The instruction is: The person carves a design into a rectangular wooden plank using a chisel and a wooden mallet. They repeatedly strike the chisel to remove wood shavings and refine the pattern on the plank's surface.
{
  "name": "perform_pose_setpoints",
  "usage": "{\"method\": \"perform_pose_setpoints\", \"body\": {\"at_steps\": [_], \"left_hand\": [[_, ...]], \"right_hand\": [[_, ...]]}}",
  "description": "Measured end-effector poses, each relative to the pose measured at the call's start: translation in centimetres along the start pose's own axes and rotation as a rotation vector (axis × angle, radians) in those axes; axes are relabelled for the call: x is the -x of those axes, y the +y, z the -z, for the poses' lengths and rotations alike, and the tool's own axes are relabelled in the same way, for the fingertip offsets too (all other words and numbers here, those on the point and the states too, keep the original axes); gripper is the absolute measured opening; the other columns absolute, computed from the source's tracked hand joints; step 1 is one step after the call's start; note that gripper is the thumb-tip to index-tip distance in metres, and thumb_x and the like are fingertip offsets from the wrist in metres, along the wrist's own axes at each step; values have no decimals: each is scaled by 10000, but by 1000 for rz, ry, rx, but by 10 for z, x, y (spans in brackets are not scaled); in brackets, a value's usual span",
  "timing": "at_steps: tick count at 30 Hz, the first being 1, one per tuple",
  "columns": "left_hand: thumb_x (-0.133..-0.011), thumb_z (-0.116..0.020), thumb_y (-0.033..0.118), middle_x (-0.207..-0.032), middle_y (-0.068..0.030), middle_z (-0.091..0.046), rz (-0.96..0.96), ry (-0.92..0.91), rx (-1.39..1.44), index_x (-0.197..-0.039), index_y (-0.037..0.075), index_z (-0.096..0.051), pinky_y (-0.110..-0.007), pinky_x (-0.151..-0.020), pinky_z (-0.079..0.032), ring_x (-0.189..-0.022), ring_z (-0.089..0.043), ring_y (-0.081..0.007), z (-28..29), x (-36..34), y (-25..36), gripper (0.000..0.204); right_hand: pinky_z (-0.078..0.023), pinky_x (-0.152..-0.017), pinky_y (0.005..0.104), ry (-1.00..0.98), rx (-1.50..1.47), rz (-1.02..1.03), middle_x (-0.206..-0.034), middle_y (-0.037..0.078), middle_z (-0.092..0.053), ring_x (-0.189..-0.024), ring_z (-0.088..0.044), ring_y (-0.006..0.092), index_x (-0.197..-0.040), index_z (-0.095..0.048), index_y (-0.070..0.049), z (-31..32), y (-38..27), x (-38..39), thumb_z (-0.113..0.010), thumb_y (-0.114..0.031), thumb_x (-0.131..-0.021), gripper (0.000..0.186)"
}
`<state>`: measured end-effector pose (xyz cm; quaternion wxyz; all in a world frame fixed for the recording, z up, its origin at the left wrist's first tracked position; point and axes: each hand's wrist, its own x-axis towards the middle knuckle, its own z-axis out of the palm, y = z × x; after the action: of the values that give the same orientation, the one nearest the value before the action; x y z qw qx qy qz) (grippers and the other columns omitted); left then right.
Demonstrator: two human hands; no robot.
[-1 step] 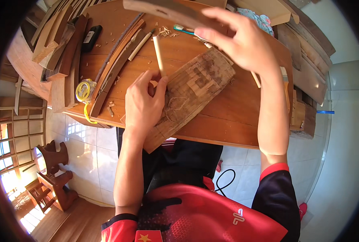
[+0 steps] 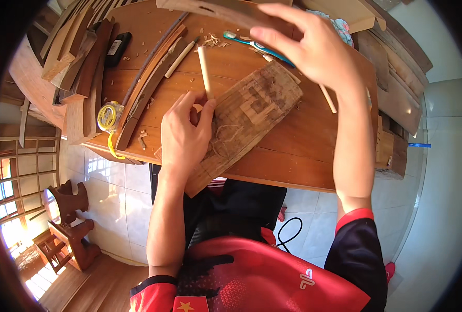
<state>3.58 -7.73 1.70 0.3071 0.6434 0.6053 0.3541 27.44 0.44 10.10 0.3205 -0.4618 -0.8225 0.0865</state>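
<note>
My left hand (image 2: pixel 184 130) is closed around a chisel with a pale round wooden handle (image 2: pixel 204 70), held nearly upright; the hand hides its blade. Under that hand lies a carved wooden board (image 2: pixel 257 117), slanting across the table's front edge, with raised and cut shapes on its face. Raised above the table's far side, my right hand (image 2: pixel 314 52) grips a long dark piece of wood (image 2: pixel 220 14) that reaches out to the left. The thumb and fingers lie along its right end. Below it, a blue and white toothbrush (image 2: pixel 262 48) rests on the table.
Curved wood strips (image 2: pixel 150 83), a tape measure (image 2: pixel 110 117) and another pale-handled tool (image 2: pixel 181 60) lie on the left of the table (image 2: pixel 288 158). Wood shavings (image 2: pixel 210 39) are scattered at the back. Stacked boards (image 2: pixel 64 57) stand left, more boards (image 2: pixel 394 78) right.
My right hand has risen slightly with the piece of wood, away from me, uncovering more of the toothbrush. My left hand, the chisel and the board stay where they were.
</note>
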Motion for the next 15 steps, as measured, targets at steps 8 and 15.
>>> {"method": "perform_pose_setpoints", "body": {"at_steps": [8, 15], "left_hand": [[-969, -684, 244, -871, -128, -694, 1, 98, -85, -997, 11, -704, -418, -674, -469, -685, -584, -301, -7, 7, -10, 236], [-972, -670, 338, -919, -124, -728, 178, 1, -113, -1040, 38, -735, -415, -688, -487, -712, -623, -281, -1, 0, -7, 315]], "right_hand": [[-531, -827, 416, -699, 2, -283, -962, 180, -737, -901, -703, 266, -1335, -593, 28, 28, -17, -42, -602, -404, -1041, 523], [-523, -768, 382, -827, 41, -92, -962, 142, -716, -838, -657, 220, -1254, -632, -10, 38, -12, -73, -688, -307, -958, 423]]}}
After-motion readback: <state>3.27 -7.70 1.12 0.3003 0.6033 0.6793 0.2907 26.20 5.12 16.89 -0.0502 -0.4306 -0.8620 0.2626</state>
